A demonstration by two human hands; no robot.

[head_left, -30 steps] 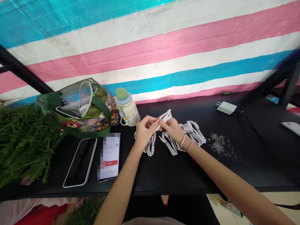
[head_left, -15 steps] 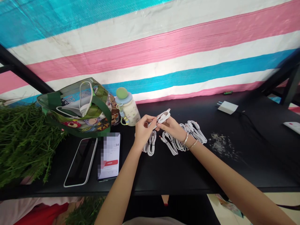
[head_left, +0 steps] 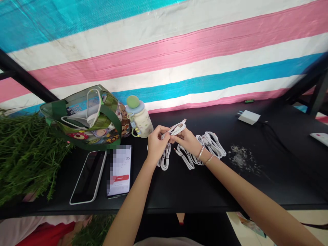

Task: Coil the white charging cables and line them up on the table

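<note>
head view. striped tarpaulin point(head_left: 179, 51) in pink, white and blue hangs behind a black table point(head_left: 179, 194). the work area is at table centre, directly in front of the person.

held item: coiled white cable point(head_left: 178, 128), raised clear of the table surface between both hands. its long axis runs from near-left to far-right, away from the person. the connector tip point(head_left: 184, 120) projects at the far-right end.

left hand point(head_left: 155, 145): fingers closed in a pinch on the near-left end of the coiled white cable. right hand point(head_left: 189, 140): fingers closed on the coil from below and from its right side, with bracelets point(head_left: 205, 156) on the wrist. both hands are in contact with the coil, so neither is nearer. the coil lies above and slightly beyond the knuckles, bridging the gap between the two hands.

on the table below: one cable bundle point(head_left: 164, 160) lies under the left hand. further bundles point(head_left: 210, 143) lie just right of the right hand, touching one another and apart from the held coil.

surroundings:
- bottle point(head_left: 139, 118): just left of the left hand.
- green bag point(head_left: 84, 119): beside the bottle.
- white-cased phone point(head_left: 88, 177) and lit phone point(head_left: 120, 171): side by side near the front edge.
- leafy greens point(head_left: 25, 153): far left.
- white charger point(head_left: 248, 117): well apart, far right.
- scattered crumbs point(head_left: 242, 159): right of the bundles.
</note>
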